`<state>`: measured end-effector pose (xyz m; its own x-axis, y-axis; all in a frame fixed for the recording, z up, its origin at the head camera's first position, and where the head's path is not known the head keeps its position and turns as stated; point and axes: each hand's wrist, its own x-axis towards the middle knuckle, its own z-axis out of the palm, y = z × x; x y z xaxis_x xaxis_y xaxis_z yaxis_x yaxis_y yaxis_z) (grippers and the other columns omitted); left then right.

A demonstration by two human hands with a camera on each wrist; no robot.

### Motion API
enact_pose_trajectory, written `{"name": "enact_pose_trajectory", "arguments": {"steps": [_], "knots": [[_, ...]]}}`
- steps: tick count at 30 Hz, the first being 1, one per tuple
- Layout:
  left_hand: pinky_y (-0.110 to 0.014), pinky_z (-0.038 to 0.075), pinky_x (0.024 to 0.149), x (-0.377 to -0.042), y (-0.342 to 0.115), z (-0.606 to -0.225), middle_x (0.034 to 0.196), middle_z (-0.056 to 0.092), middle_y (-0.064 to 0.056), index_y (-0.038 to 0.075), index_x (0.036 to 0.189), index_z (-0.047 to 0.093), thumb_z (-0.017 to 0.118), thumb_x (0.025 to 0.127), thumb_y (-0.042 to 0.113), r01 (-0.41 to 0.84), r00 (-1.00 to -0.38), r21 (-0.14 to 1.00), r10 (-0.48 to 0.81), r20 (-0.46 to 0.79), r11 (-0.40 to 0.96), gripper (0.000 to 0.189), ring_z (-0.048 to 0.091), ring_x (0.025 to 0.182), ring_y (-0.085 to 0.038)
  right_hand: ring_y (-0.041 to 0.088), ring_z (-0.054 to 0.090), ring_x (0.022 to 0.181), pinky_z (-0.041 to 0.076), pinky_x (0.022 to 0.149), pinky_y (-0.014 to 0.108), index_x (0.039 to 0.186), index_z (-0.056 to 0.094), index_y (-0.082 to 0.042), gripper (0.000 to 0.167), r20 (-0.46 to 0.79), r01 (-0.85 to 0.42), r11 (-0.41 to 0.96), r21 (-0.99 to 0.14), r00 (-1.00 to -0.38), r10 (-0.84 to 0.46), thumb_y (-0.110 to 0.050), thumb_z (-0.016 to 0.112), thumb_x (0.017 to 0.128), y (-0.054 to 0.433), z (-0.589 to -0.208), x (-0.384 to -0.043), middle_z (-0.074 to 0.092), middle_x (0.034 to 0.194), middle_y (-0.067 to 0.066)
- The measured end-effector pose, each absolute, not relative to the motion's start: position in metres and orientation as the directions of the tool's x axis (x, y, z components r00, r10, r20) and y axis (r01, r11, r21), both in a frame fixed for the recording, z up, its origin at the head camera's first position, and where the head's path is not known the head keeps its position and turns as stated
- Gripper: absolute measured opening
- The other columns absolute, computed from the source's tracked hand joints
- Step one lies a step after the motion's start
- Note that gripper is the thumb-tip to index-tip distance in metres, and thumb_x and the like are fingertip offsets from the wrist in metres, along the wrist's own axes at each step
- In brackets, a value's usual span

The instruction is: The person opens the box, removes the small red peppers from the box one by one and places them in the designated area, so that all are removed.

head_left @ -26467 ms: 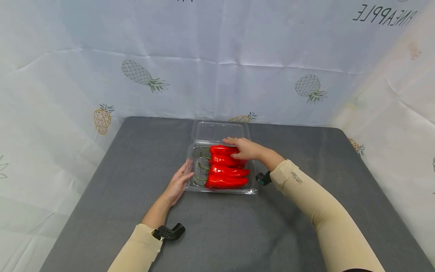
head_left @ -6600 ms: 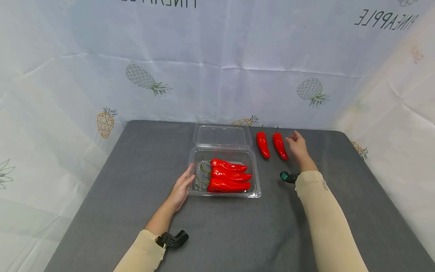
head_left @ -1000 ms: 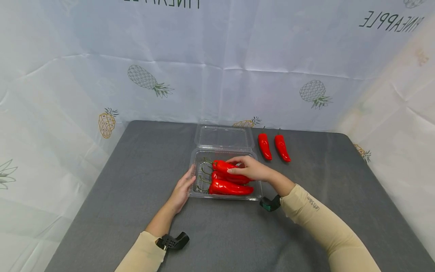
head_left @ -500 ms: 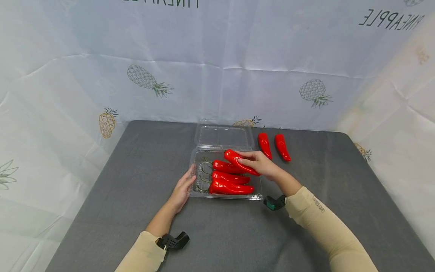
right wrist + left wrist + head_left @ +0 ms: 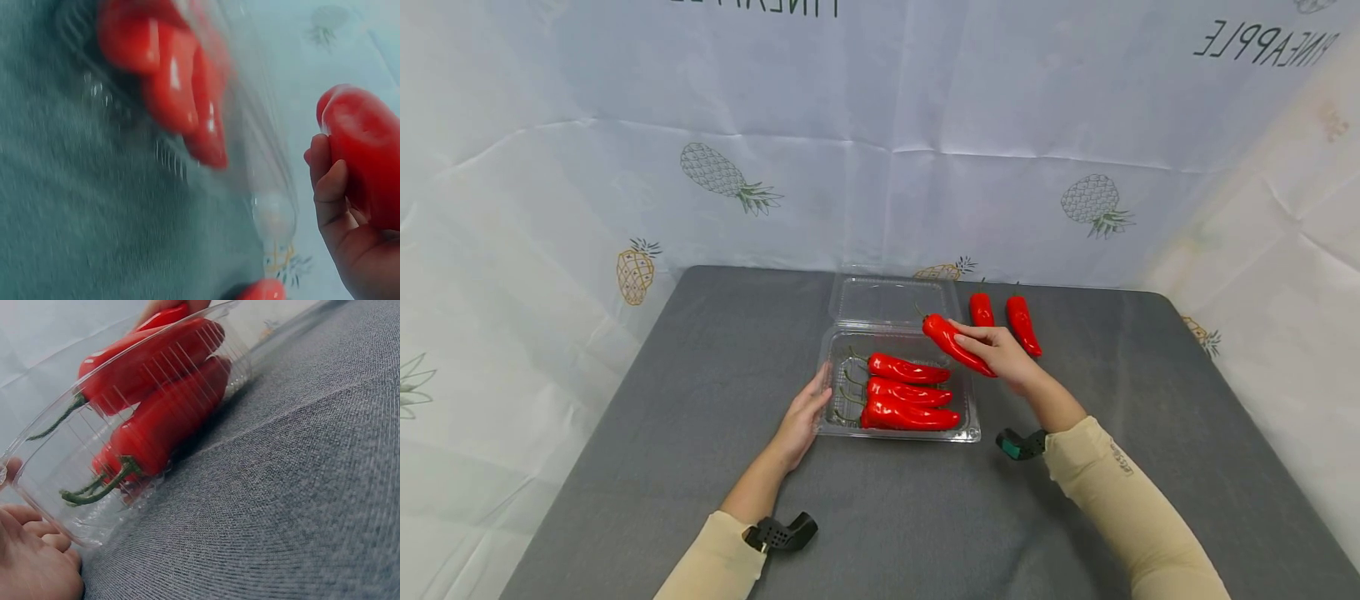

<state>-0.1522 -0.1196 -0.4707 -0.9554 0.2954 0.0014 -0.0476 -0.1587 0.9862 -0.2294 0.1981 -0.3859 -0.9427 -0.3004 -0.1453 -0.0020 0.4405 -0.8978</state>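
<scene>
In the head view my right hand (image 5: 1004,357) grips a glossy red pepper (image 5: 957,343) above the right back part of a clear plastic clamshell container (image 5: 898,435). Its green stem points up and left. In the right wrist view the thumb and fingers wrap the pepper (image 5: 369,150). My left hand (image 5: 797,423) holds the container's left side, thumb over the rim, fingers below it outside. Inside lie three visible red peppers, among them the back one (image 5: 907,368), stems to the left. More stems than bodies seem to show at the front, so one may be hidden.
The hinged clear lid (image 5: 895,300) lies open behind the container. Right of the lid, two red peppers, one nearer (image 5: 981,308) and one farther right (image 5: 1022,325), lie on the grey table (image 5: 880,517). A pineapple-print cloth (image 5: 880,200) hangs behind.
Over the last second my right hand has lifted a pepper from the container and carried it right and back. Two peppers earlier came to lie on the table. The left hand has stayed.
</scene>
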Motion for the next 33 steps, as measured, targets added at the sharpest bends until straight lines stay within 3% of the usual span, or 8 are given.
{"name": "enact_pose_trajectory", "arguments": {"steps": [6, 11, 17, 22, 29, 33], "knots": [[-0.044, -0.002, 0.118, -0.153, -0.12, -0.472, 0.158, -0.002, -0.01, 0.0, 0.149, 0.0, 0.033, 0.101, 0.02, -0.044, -0.956, 0.986, 0.292, 0.006, -0.163, 0.061, -0.008, 0.145, -0.023, 0.015, 0.048, 0.083, 0.044, 0.062, 0.02, 0.139, 0.044, -0.014, 0.052, -0.154, 0.045, 0.457, -0.888, -0.967, -0.204, -0.035, 0.054, 0.093, 0.214, -0.389, -0.236, 0.059, 0.118, 0.011], [-0.044, -0.002, 0.118, -0.153, -0.12, -0.472, 0.158, -0.001, -0.009, 0.001, 0.149, 0.001, 0.033, 0.101, 0.02, -0.048, -0.957, 0.987, 0.289, -0.002, -0.153, 0.061, -0.007, 0.145, -0.023, 0.017, 0.045, 0.095, 0.047, 0.068, 0.019, 0.14, 0.041, -0.014, 0.057, -0.186, 0.113, 0.427, -0.897, -0.973, -0.133, -0.041, 0.054, 0.092, 0.228, -0.39, -0.242, 0.044, 0.136, 0.018], [-0.046, -0.002, 0.117, -0.152, -0.12, -0.472, 0.158, -0.002, -0.011, 0.0, 0.149, 0.001, 0.033, 0.101, 0.02, -0.048, -0.957, 0.988, 0.291, -0.002, -0.149, 0.061, -0.008, 0.145, -0.025, 0.02, 0.039, 0.108, 0.047, 0.073, 0.019, 0.142, 0.038, -0.015, 0.06, -0.208, 0.159, 0.385, -0.909, -0.974, -0.088, -0.044, 0.053, 0.092, 0.244, -0.388, -0.246, 0.033, 0.147, 0.017], [-0.048, -0.003, 0.117, -0.152, -0.12, -0.471, 0.158, -0.002, -0.012, -0.001, 0.149, 0.001, 0.033, 0.101, 0.021, -0.046, -0.956, 0.987, 0.292, 0.002, -0.157, 0.061, -0.008, 0.145, -0.027, 0.018, 0.037, 0.109, 0.047, 0.075, 0.018, 0.143, 0.035, -0.015, 0.061, -0.226, 0.191, 0.375, -0.907, -0.973, -0.05, -0.045, 0.051, 0.093, 0.254, -0.386, -0.248, 0.027, 0.15, 0.016], [-0.048, -0.003, 0.117, -0.154, -0.12, -0.472, 0.158, -0.002, -0.012, 0.0, 0.149, 0.001, 0.034, 0.101, 0.022, -0.043, -0.957, 0.985, 0.289, 0.007, -0.168, 0.062, -0.008, 0.145, -0.026, 0.013, 0.043, 0.105, 0.05, 0.089, 0.027, 0.146, 0.031, -0.022, 0.062, -0.289, 0.273, 0.284, -0.919, -0.957, -0.016, -0.047, 0.05, 0.092, 0.267, -0.386, -0.256, 0.022, 0.153, 0.012], [-0.049, -0.003, 0.116, -0.154, -0.121, -0.472, 0.158, -0.002, -0.012, -0.001, 0.149, 0.001, 0.034, 0.101, 0.022, -0.041, -0.958, 0.985, 0.288, 0.009, -0.166, 0.062, -0.008, 0.145, -0.027, 0.009, 0.047, 0.102, 0.049, 0.088, 0.025, 0.146, 0.03, -0.028, 0.06, -0.315, 0.302, 0.233, -0.924, -0.949, -0.018, -0.048, 0.048, 0.092, 0.276, -0.388, -0.26, 0.022, 0.154, 0.011]]}}
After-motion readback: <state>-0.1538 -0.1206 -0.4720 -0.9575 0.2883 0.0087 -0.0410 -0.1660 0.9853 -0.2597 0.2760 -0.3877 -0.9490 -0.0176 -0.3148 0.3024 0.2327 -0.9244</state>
